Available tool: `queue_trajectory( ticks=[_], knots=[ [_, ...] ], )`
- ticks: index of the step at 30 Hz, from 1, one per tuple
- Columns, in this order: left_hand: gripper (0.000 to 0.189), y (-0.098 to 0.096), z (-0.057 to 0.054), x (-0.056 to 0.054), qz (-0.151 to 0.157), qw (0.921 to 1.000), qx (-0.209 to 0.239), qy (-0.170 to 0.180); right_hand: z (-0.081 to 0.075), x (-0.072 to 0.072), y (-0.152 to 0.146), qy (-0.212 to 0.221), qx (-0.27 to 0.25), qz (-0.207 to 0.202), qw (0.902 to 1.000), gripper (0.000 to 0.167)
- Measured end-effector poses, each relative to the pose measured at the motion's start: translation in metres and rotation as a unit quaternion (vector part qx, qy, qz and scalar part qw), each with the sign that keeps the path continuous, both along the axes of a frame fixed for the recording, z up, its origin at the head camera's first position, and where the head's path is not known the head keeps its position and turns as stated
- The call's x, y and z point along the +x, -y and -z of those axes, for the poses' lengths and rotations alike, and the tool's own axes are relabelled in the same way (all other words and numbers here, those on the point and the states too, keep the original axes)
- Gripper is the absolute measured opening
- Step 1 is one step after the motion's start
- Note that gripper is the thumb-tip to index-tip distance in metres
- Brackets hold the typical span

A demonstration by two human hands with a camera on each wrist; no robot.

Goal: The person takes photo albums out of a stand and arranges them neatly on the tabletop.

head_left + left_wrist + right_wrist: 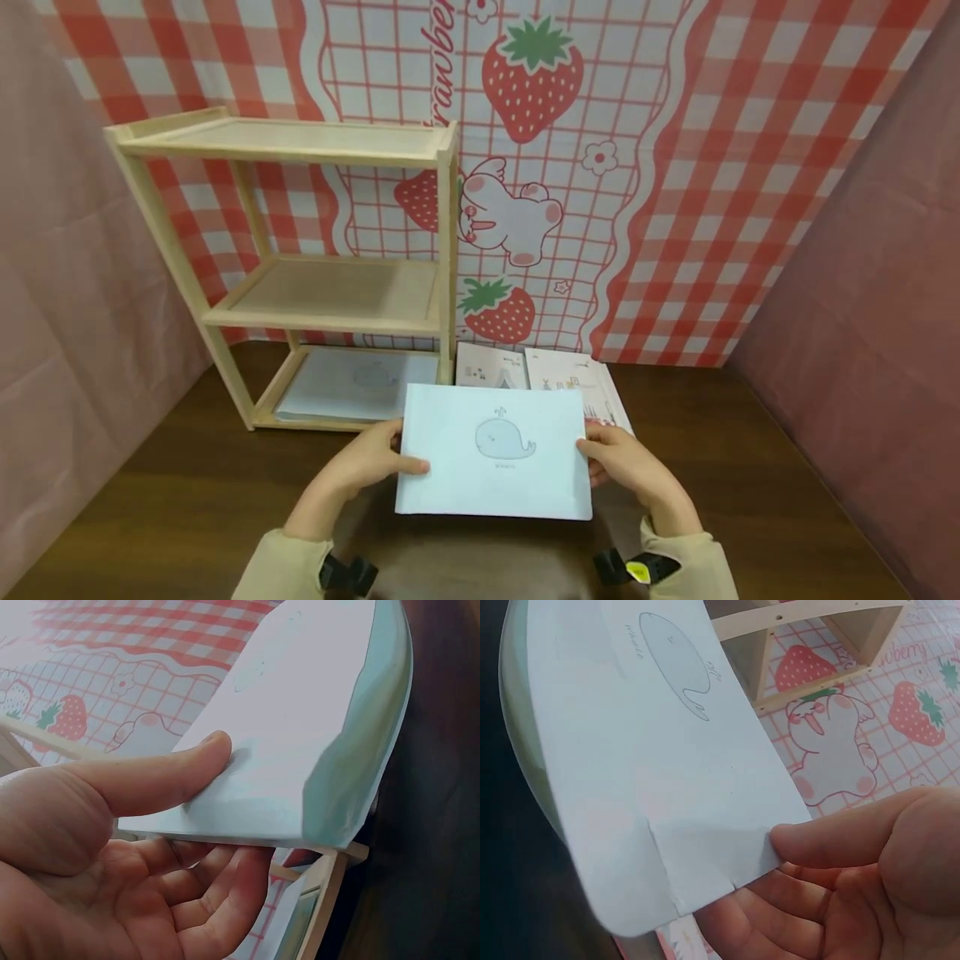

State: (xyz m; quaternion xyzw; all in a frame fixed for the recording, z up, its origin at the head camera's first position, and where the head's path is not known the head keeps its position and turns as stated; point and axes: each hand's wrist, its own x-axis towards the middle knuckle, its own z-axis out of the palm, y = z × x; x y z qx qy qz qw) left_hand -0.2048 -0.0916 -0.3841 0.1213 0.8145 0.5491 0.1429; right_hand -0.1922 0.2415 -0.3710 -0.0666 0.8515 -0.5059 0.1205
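A thin white notebook (450,492) with a grey-blue whale drawn on its cover is held level above the table, in front of the shelf. My left hand (372,457) grips its left edge, thumb on the cover and fingers underneath. At the opposite edge my right hand (618,457) pinches it in the same way. In the left wrist view, the notebook (300,712) shows a loose cover over a pale green layer. The right wrist view shows a crease near the corner of the cover (690,802).
A three-tier wooden shelf (330,322) stands at the back left. On its bottom tier lies a similar whale notebook (345,387). Right of the shelf, behind the held notebook, lie white printed booklets (577,375) on the dark wooden table (697,450). A strawberry-patterned cloth (675,208) hangs behind.
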Motion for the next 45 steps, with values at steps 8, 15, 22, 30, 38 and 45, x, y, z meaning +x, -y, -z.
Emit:
queue_trajectory(
  ticks=[8, 15, 22, 30, 38, 45],
  knots=[
    [0.046, -0.008, 0.004, 0.002, 0.016, 0.9998, 0.000, 0.014, 0.003, 0.005, -0.007, 0.000, 0.017, 0.002, 0.9999, 0.020],
    [0.047, -0.013, 0.004, 0.002, 0.040, 0.9988, 0.010, 0.024, 0.005, 0.005, -0.015, 0.021, 0.029, 0.012, 0.9993, 0.023],
    [0.048, -0.019, 0.009, 0.002, 0.041, 0.9985, -0.002, 0.035, 0.006, 0.008, -0.022, 0.024, 0.028, 0.011, 0.9993, 0.026],
    [0.035, -0.030, 0.013, 0.006, 0.065, 0.9967, -0.005, 0.048, 0.007, 0.007, -0.035, 0.041, 0.051, -0.015, 0.9978, 0.026],
    [0.027, -0.036, 0.016, 0.007, 0.074, 0.9957, -0.024, 0.050, 0.010, 0.004, -0.045, 0.074, 0.035, -0.058, 0.9950, 0.031],
    [0.024, -0.044, 0.023, 0.008, 0.075, 0.9948, -0.035, 0.059, 0.016, 0.006, -0.046, 0.087, 0.060, -0.036, 0.9937, 0.034]
  ],
)
